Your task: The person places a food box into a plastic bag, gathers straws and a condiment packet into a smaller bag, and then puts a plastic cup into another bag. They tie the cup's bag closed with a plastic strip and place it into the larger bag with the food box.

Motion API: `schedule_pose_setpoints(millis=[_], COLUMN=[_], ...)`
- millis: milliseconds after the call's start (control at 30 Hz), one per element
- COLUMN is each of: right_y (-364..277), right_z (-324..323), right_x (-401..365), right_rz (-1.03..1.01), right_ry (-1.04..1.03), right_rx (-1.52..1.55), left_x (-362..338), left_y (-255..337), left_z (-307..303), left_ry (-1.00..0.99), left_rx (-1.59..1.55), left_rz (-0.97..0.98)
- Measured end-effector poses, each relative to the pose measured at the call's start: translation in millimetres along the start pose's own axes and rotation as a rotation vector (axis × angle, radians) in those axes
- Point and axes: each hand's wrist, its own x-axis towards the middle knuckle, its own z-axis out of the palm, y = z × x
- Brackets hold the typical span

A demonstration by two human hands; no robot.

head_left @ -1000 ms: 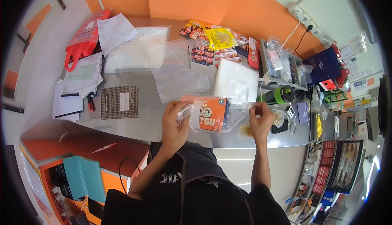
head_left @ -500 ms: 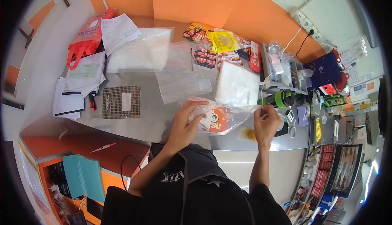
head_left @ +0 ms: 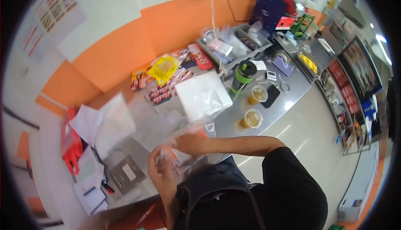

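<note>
I see L hand [head_left: 162, 177] & R hand [head_left: 191, 143] over the worktop [head_left: 227, 123], both sets of fingers closed on a clear bag [head_left: 180, 157] btwn them, pic blurry.

bottle [head_left: 243, 76] on cntr [head_left: 293, 87] | cups [head_left: 259, 94] before it | tray [head_left: 234, 42] behind, by wall

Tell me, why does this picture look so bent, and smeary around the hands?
Head view: fisheye lens bows the counter and blackens the corners; left hand, right hand and clear bag are motion-blurred; glare shines beside the drink cups.
</note>
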Motion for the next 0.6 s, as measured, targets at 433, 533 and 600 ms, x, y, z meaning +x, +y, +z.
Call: schedule_pose_setpoints(millis=[433,533,600], right_y=[123,285,408], right_z=[-106,-104,-77], right_x=[-221,-241,-251], right_rz=[-0.333,0.316,0.582], right_ry=[0.873,1.431,1.433], right_rx=[0.664,0.369,0.381], left_x=[6,-4,-14], left_y=[-14,-21,-14], left_z=[-10,-14,-2], left_ry=[0.212,0.376,0.526], left_rx=[0.434,0.799,1.208], left_rz=[0.187,0.296,0.383])
